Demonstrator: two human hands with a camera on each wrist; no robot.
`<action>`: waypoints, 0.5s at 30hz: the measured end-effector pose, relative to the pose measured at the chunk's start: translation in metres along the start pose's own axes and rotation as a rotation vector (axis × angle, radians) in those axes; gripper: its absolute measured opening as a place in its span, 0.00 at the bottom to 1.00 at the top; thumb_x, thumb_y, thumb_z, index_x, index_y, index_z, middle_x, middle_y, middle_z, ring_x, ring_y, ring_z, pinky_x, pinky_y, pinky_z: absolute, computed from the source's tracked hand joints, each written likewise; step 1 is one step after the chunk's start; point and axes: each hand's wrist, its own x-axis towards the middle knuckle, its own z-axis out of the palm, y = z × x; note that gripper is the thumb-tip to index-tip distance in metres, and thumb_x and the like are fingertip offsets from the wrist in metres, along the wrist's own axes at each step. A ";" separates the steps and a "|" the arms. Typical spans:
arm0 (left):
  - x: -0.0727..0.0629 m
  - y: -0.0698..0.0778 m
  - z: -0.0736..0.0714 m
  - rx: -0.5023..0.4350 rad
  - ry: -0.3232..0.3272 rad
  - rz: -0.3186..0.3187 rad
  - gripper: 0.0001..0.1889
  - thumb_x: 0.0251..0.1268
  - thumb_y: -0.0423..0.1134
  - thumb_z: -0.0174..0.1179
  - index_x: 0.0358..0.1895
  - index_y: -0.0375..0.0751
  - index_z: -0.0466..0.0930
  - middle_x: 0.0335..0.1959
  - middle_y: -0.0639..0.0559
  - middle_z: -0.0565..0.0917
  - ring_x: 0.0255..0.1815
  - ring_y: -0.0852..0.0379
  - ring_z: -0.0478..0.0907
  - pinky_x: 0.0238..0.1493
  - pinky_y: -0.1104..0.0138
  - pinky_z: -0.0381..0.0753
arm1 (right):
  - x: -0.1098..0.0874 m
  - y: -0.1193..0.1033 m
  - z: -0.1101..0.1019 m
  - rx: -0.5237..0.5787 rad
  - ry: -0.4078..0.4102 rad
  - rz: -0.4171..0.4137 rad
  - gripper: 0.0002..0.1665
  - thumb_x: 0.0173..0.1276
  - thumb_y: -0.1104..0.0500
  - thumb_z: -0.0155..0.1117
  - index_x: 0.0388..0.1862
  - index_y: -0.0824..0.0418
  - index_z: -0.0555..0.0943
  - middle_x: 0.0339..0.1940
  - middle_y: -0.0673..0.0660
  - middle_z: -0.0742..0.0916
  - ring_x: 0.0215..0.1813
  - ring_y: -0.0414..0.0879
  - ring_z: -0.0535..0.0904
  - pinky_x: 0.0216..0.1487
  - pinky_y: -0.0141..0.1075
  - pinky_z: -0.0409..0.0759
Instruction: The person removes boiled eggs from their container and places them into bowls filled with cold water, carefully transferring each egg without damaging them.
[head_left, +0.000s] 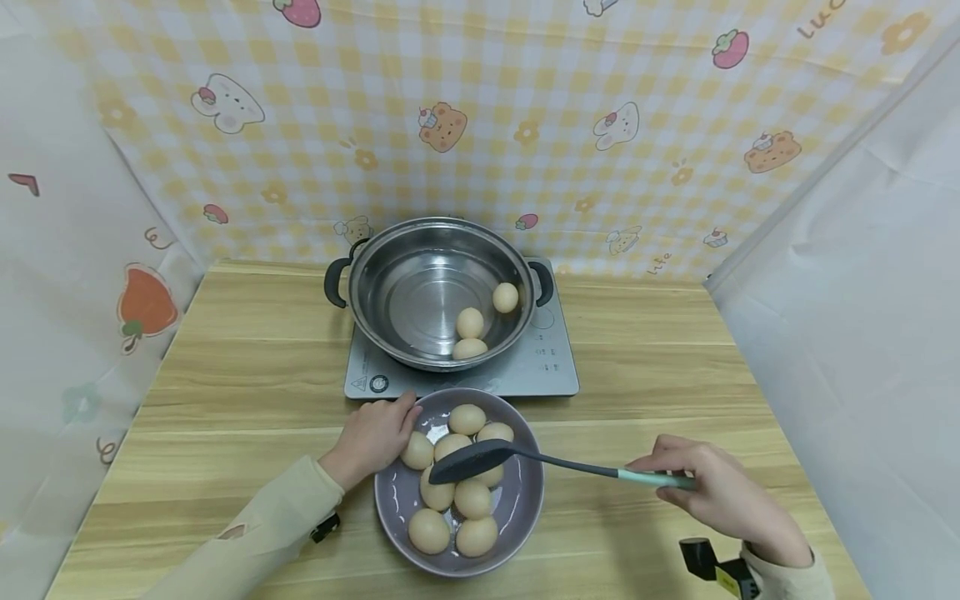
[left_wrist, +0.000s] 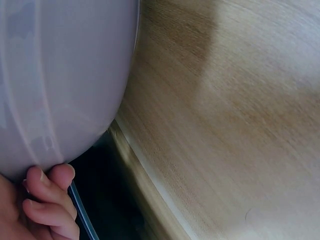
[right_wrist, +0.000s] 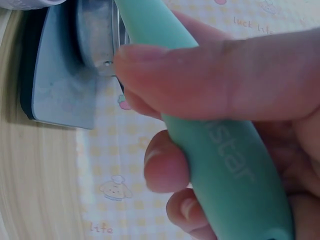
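Note:
A purple-grey bowl (head_left: 528, 508) holds several pale brown eggs (head_left: 429, 531). My left hand (head_left: 377, 442) grips its upper left rim, the thumb at the edge; in the left wrist view, curled fingers (left_wrist: 50, 210) press against the bowl's outer wall (left_wrist: 75, 75). From the right, my right hand (head_left: 708, 487) holds a cooking spoon by its mint-green handle (head_left: 656, 479). The spoon's black head (head_left: 472, 461) hangs over the eggs and overlaps some of them. In the right wrist view, thumb and fingers wrap the handle (right_wrist: 220, 160).
Behind the bowl, a steel pot (head_left: 420, 300) with two black handles stands on a flat silver cooktop (head_left: 525, 379). Three eggs (head_left: 470, 323) lie in its right side. Wood-grain tabletop (head_left: 247, 375) runs to a checked cloth (head_left: 487, 183) at the back; white sheets hang at both sides.

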 end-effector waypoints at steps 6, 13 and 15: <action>0.000 0.000 0.000 -0.002 0.008 0.007 0.10 0.68 0.43 0.46 0.28 0.46 0.66 0.12 0.56 0.65 0.13 0.58 0.64 0.14 0.66 0.60 | 0.000 0.003 -0.005 -0.006 0.038 -0.060 0.30 0.36 0.78 0.69 0.41 0.55 0.83 0.27 0.39 0.75 0.27 0.30 0.66 0.24 0.27 0.67; -0.001 0.001 -0.001 0.000 0.018 0.014 0.10 0.68 0.43 0.46 0.27 0.46 0.65 0.12 0.55 0.66 0.13 0.56 0.65 0.14 0.65 0.60 | 0.003 0.010 -0.016 0.067 0.074 -0.115 0.31 0.39 0.80 0.67 0.45 0.57 0.81 0.26 0.43 0.76 0.23 0.33 0.64 0.21 0.26 0.64; -0.001 0.001 -0.001 -0.001 0.021 0.013 0.10 0.68 0.43 0.46 0.27 0.46 0.66 0.12 0.55 0.66 0.14 0.56 0.65 0.14 0.64 0.60 | 0.007 0.012 -0.019 0.107 0.074 -0.110 0.30 0.43 0.80 0.65 0.46 0.58 0.80 0.24 0.45 0.76 0.21 0.35 0.64 0.20 0.27 0.64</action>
